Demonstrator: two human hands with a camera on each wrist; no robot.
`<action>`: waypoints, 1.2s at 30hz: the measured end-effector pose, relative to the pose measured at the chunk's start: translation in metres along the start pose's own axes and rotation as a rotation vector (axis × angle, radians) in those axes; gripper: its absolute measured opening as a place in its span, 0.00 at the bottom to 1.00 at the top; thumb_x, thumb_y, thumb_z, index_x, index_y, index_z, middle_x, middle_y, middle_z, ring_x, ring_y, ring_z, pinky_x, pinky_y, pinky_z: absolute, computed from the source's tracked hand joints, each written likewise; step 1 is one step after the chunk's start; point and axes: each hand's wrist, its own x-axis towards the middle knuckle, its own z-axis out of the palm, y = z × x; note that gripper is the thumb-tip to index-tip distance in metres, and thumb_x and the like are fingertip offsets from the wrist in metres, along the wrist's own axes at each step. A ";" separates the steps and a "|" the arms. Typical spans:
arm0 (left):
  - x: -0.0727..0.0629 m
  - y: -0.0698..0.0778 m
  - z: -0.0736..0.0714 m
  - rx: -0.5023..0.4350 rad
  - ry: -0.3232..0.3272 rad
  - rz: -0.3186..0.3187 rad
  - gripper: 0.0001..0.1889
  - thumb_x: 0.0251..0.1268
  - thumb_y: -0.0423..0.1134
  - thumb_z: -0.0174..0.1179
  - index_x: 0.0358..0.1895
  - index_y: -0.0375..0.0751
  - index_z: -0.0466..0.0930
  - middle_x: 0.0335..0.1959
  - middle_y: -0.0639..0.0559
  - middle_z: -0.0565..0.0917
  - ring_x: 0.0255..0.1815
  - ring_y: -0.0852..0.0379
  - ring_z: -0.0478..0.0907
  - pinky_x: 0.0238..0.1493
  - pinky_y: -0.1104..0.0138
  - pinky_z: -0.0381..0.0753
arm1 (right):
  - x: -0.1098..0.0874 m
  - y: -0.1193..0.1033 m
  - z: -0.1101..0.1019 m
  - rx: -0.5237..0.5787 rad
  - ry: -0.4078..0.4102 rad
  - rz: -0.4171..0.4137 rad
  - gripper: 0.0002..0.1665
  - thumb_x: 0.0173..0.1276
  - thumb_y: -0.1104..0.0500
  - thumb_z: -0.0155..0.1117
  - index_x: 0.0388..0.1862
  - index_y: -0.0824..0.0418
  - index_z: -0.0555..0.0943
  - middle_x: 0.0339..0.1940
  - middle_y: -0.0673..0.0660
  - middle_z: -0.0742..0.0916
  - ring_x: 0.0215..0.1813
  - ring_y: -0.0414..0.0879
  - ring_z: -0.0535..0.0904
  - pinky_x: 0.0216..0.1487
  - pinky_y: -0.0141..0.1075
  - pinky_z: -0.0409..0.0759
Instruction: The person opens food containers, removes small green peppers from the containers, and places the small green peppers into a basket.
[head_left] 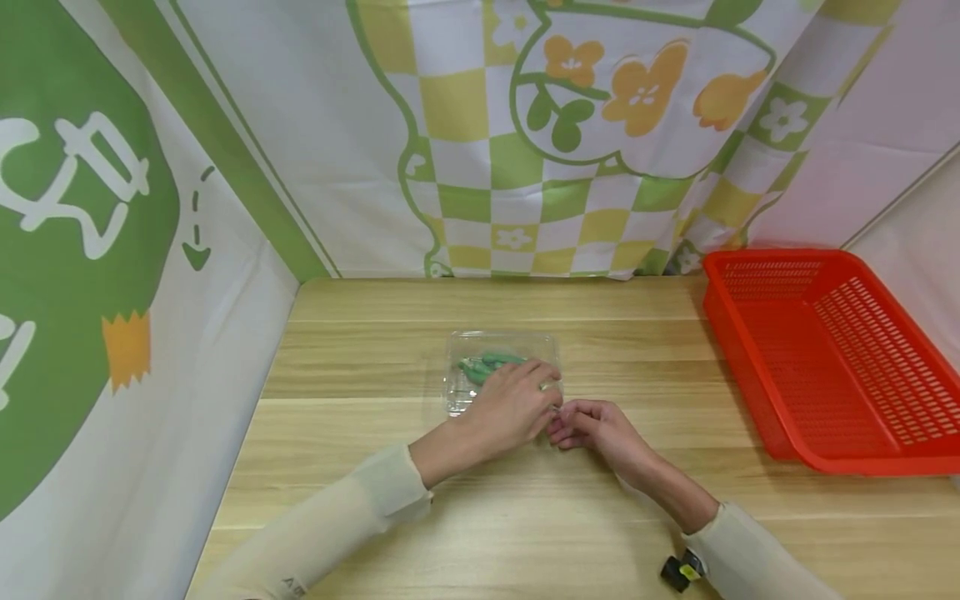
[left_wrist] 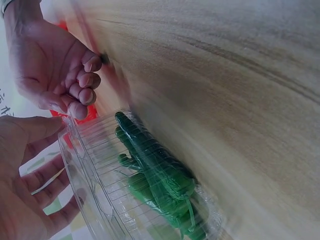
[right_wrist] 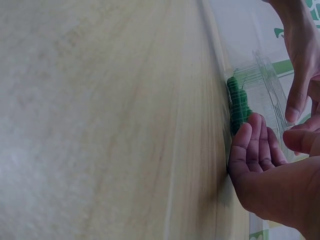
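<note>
A clear plastic clamshell box (head_left: 457, 400) lies on the table with several green peppers (left_wrist: 155, 185) inside. My left hand (head_left: 517, 404) reaches over the box's right part, its fingers spread along the lid and its thumb near the front right corner, as the left wrist view shows (left_wrist: 30, 170). At that same corner my right hand (head_left: 596, 429) pinches the box's rim between thumb and fingertips. In the right wrist view the right hand's fingers (right_wrist: 255, 145) lie beside the box wall, and the peppers show behind them. The left hand hides part of the peppers in the head view.
A red plastic basket (head_left: 765, 358) with slotted walls stands on the right of the wooden table (head_left: 360, 367). Printed cloth (head_left: 465, 183) hangs along the back, and more covers the left side. A small black device (head_left: 678, 573) sits at the right sleeve.
</note>
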 end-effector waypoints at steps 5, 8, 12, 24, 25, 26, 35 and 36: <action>0.003 0.001 0.000 0.006 -0.010 -0.006 0.05 0.74 0.42 0.66 0.46 0.54 0.91 0.66 0.51 0.82 0.69 0.51 0.77 0.65 0.53 0.85 | 0.001 0.001 -0.001 0.048 -0.001 -0.007 0.14 0.85 0.62 0.52 0.51 0.73 0.80 0.47 0.64 0.89 0.49 0.49 0.88 0.54 0.39 0.90; 0.004 0.001 -0.001 0.009 -0.021 -0.012 0.05 0.74 0.44 0.67 0.45 0.54 0.91 0.66 0.52 0.82 0.68 0.51 0.77 0.64 0.54 0.85 | 0.002 0.001 -0.001 0.069 -0.001 -0.010 0.14 0.85 0.62 0.53 0.51 0.73 0.81 0.46 0.62 0.89 0.48 0.48 0.88 0.53 0.39 0.90; 0.005 0.001 -0.001 0.013 -0.036 -0.018 0.05 0.74 0.45 0.68 0.44 0.54 0.91 0.67 0.52 0.81 0.69 0.51 0.76 0.65 0.53 0.84 | 0.002 0.002 -0.001 0.082 -0.002 -0.012 0.14 0.85 0.63 0.53 0.52 0.74 0.81 0.44 0.61 0.90 0.47 0.47 0.88 0.53 0.38 0.90; 0.008 0.004 0.000 0.051 -0.045 -0.013 0.04 0.69 0.43 0.70 0.41 0.50 0.91 0.66 0.52 0.82 0.67 0.48 0.78 0.66 0.52 0.85 | 0.004 0.002 0.001 0.091 0.022 -0.009 0.12 0.84 0.67 0.52 0.48 0.72 0.83 0.39 0.55 0.90 0.43 0.44 0.88 0.50 0.35 0.90; 0.008 0.004 0.000 0.051 -0.047 -0.016 0.04 0.69 0.43 0.70 0.41 0.50 0.91 0.67 0.51 0.82 0.68 0.48 0.78 0.64 0.53 0.86 | 0.004 0.002 0.001 0.090 0.023 -0.014 0.12 0.85 0.66 0.52 0.48 0.72 0.83 0.39 0.55 0.90 0.43 0.43 0.88 0.50 0.35 0.90; 0.008 0.004 0.000 0.048 -0.049 -0.018 0.05 0.69 0.44 0.70 0.41 0.49 0.91 0.67 0.51 0.82 0.68 0.48 0.78 0.60 0.54 0.88 | 0.005 0.002 0.002 0.091 0.030 -0.013 0.12 0.85 0.67 0.52 0.47 0.71 0.83 0.38 0.55 0.90 0.42 0.43 0.88 0.49 0.34 0.90; 0.008 0.006 0.002 0.118 0.003 0.004 0.07 0.71 0.42 0.66 0.38 0.48 0.92 0.61 0.54 0.87 0.64 0.49 0.82 0.35 0.62 0.93 | 0.005 0.004 0.006 0.067 0.064 -0.050 0.12 0.84 0.67 0.53 0.46 0.73 0.83 0.36 0.53 0.90 0.41 0.42 0.88 0.49 0.34 0.90; 0.008 0.006 0.003 0.127 0.013 0.009 0.07 0.71 0.42 0.66 0.38 0.48 0.93 0.60 0.55 0.87 0.63 0.50 0.82 0.34 0.62 0.92 | 0.005 0.004 0.006 0.069 0.067 -0.056 0.12 0.84 0.68 0.53 0.46 0.73 0.83 0.36 0.53 0.90 0.40 0.42 0.88 0.49 0.34 0.90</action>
